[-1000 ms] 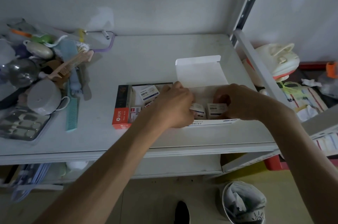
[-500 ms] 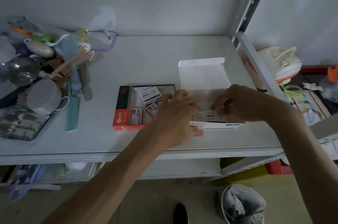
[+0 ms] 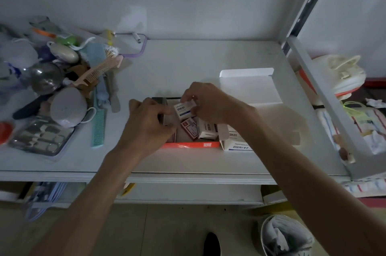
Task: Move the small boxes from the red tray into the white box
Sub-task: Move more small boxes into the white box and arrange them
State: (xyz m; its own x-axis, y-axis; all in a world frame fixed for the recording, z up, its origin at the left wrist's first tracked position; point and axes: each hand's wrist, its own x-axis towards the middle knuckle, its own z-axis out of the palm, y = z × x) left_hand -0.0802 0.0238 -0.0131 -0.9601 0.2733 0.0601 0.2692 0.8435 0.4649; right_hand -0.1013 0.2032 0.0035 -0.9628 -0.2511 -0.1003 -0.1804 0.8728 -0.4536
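tray (image 3: 188,145) red-orange | box (image 3: 250,88) white (blue print) | comb (image 3: 98,128) teal

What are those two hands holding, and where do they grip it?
The right hand pinches a small white box by its top edge, above the red tray. The left hand rests at the tray's left side; what it holds cannot be told.

Tray (image 3: 189,145) left of, touching box (image 3: 238,145); combs (image 3: 98,128) far left.
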